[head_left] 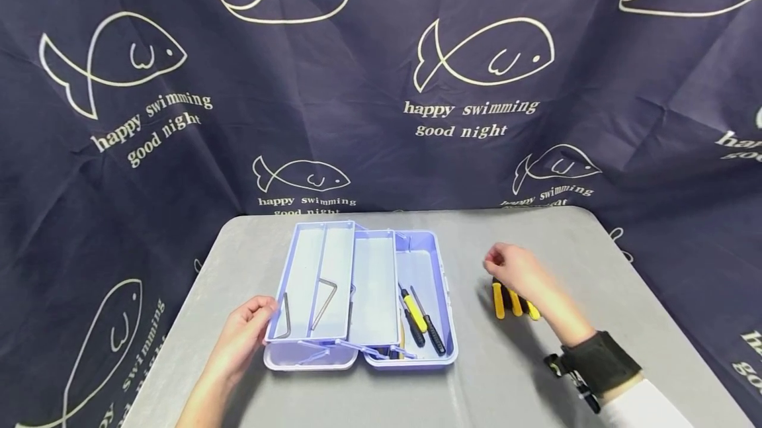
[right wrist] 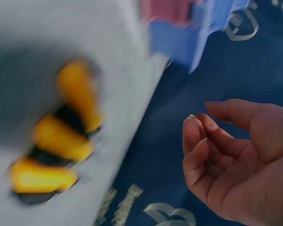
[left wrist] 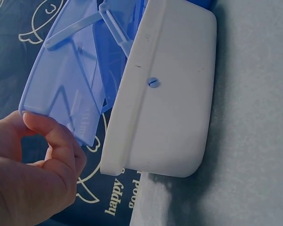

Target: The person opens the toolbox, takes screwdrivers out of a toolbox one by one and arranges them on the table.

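Observation:
A light-blue toolbox (head_left: pixel 448 322) stands unfolded on the table. At its left, my left hand (head_left: pixel 241 329) pinches the edge of the upper tray (head_left: pixel 306 253) between thumb and fingers; the left wrist view shows this grip close up. Two hex keys (head_left: pixel 324 307) lie in that tray's compartments. Deeper in the box are screwdrivers, one with a yellow and black handle (head_left: pixel 414 310). My right hand (head_left: pixel 520 272) hovers over several tools with yellow and black handles (head_left: pixel 499 299), their other ends hidden beneath it. Its fingers are loosely curled and hold nothing in the right wrist view.
The grey table (head_left: pixel 482 388) carries the toolbox left of its middle and the yellow-handled tools to the right. A dark blue cloth (head_left: pixel 381 84) with fish drawings hangs behind and beside it. Folding hinge arms (head_left: pixel 324 348) stick out along the box's near side.

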Demonstrator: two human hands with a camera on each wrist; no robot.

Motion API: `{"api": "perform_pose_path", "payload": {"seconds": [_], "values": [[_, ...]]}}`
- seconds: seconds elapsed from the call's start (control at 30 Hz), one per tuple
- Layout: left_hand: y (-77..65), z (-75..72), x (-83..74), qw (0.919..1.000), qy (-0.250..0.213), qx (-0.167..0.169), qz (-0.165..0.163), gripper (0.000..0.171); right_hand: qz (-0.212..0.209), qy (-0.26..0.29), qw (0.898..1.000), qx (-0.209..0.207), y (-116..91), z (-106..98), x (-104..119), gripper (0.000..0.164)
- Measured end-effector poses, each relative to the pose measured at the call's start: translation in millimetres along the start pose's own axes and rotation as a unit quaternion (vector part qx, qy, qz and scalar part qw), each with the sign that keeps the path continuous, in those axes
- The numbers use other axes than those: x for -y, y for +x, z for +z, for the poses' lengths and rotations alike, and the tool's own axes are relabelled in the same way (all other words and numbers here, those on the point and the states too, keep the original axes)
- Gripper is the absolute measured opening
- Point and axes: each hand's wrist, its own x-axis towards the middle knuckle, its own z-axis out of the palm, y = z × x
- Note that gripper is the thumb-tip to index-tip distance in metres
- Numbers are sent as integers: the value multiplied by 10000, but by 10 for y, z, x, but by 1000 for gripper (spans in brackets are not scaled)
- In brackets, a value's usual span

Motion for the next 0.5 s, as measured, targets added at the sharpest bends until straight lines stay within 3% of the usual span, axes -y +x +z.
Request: {"api": "perform_pose_path", "payload": {"seconds": [0.17, 0.37, 0.5], "values": [[-13, -10, -16, 10000, 14, 3, 7, 10, -336, 21, 9994, -65, 210, 184, 474, 6], [-10, -15, -28, 10000, -6, 61, 18, 6, -250, -182, 9985, 459, 394, 507, 957, 7], [-26, -18, -16, 10000, 17, 91, 11, 7, -266, -654, 9949, 715, 468, 741, 1134, 15]]}}
